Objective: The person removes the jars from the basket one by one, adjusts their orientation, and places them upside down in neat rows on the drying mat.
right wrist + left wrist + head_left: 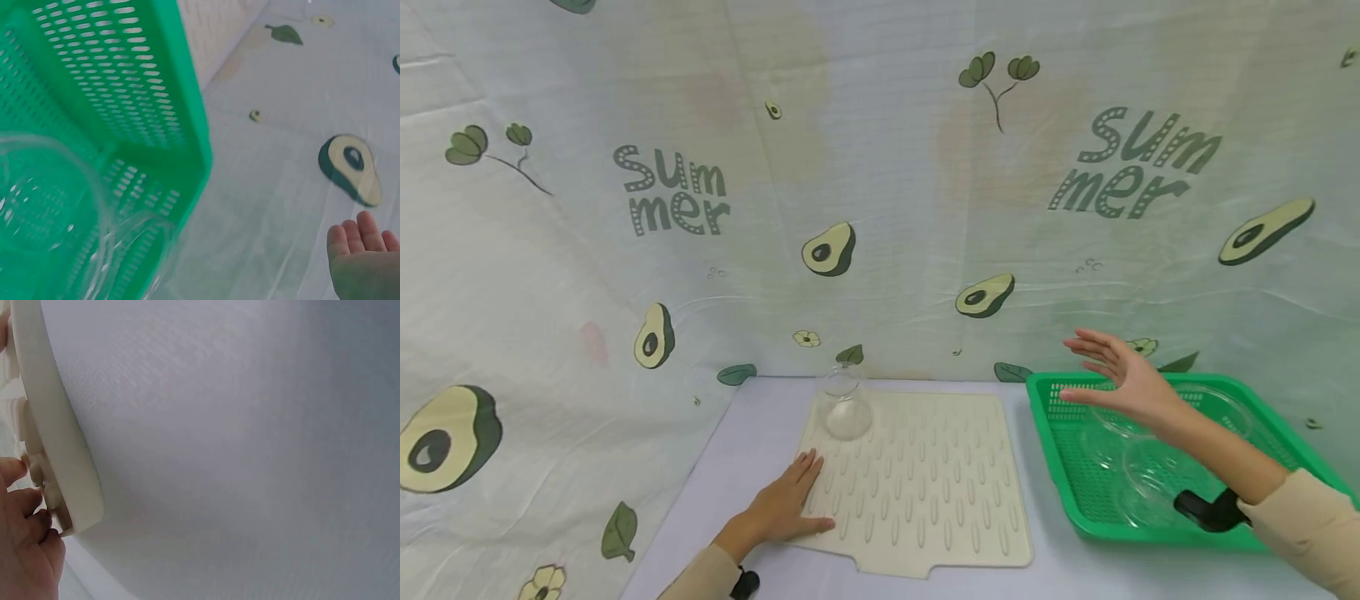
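My left hand (781, 505) rests on the left edge of a cream ridged drying board (917, 467), fingers stretched out and thumb spread along its near side. In the left wrist view the fingers (25, 503) touch the board's rim (65, 450). A clear glass vessel (844, 408) stands at the board's far left corner. Over the green basket (1060, 475), my right hand (1131, 383) hovers with fingers spread from the thumb and nothing between them. Inside the basket lie clear glass bowls (1150, 483), partly covered by the right forearm.
A white cloth covers the table (737, 442). Behind it hangs a curtain (887, 167) printed with avocados and leaves. The basket's perforated wall (119, 75) rises beside the glassware in the right wrist view.
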The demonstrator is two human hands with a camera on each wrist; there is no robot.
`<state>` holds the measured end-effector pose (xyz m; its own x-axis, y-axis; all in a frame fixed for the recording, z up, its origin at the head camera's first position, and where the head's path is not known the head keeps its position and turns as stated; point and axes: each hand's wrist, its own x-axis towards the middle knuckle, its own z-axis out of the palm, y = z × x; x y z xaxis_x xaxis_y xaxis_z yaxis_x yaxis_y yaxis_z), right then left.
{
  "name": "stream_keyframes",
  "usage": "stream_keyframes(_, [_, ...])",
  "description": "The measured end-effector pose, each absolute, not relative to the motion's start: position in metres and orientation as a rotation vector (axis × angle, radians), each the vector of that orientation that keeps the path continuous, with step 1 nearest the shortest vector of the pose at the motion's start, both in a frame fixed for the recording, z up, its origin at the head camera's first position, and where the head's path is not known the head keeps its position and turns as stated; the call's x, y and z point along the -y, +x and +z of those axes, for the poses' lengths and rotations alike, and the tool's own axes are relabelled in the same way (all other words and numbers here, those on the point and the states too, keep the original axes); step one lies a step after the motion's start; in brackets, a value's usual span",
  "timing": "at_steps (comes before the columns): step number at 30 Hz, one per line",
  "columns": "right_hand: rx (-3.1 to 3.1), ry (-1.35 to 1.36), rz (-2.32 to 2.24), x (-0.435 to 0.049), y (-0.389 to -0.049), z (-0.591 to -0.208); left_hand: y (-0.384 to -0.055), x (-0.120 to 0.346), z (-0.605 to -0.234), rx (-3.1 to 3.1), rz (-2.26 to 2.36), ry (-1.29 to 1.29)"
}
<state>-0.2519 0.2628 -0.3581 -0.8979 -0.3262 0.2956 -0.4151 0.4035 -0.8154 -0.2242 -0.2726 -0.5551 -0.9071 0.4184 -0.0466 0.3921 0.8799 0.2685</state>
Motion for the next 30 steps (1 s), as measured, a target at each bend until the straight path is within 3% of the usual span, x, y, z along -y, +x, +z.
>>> stream_keyframes(10, [2.517, 0.604, 1.476, -0.305, -0.228, -0.372, -0.223, 0.273, -0.553, -2.953, 0.387, 0.632])
stream_keyframes(30, [2.593, 0.282, 1.443, -0.367, -0.19, -0.439, -0.221, 0.271, -0.552, -2.946, 0.41, 0.619])
